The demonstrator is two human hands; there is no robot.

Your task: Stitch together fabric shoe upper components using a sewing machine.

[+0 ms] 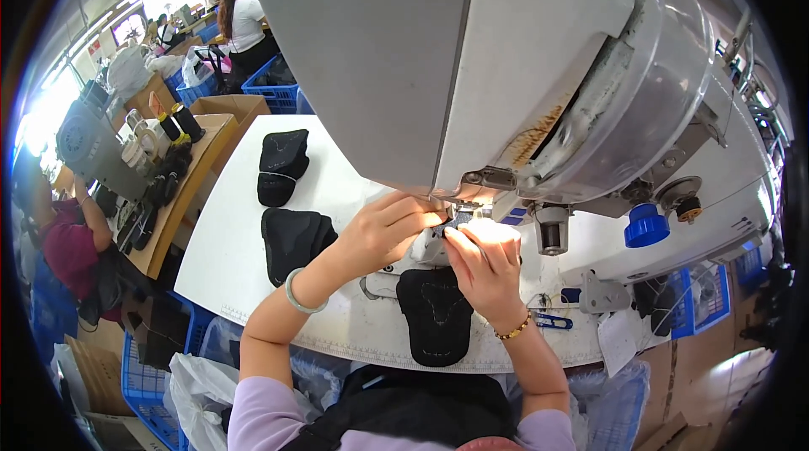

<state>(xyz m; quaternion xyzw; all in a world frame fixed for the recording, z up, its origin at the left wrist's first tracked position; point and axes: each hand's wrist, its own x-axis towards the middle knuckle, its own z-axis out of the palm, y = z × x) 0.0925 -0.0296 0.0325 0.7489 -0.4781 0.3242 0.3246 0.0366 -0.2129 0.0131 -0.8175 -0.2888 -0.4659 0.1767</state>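
Note:
Under the head of a large white sewing machine [371, 55], both hands meet at the lit needle area. My left hand [383, 236] is closed, thumb and fingers pinched at the left of the needle. Just right of it, my right hand [489, 270] is pinched too, its fingertips by a small dark bit. What either hand holds is mostly hidden by fingers and glare. A black shaped fabric piece [436, 316] with pale stitch lines lies below my hands at the table's near edge. Left of my left hand lie a stack of black pieces [295, 245] and a tied black bundle [282, 166].
Blue thread snips [554, 321] lie on the white table [227, 257] right of my right wrist. A blue knob [646, 225] hangs from the machine. Blue crates [152, 384] stand below left. Another person [72, 240] works at a wooden bench [181, 198] on the left.

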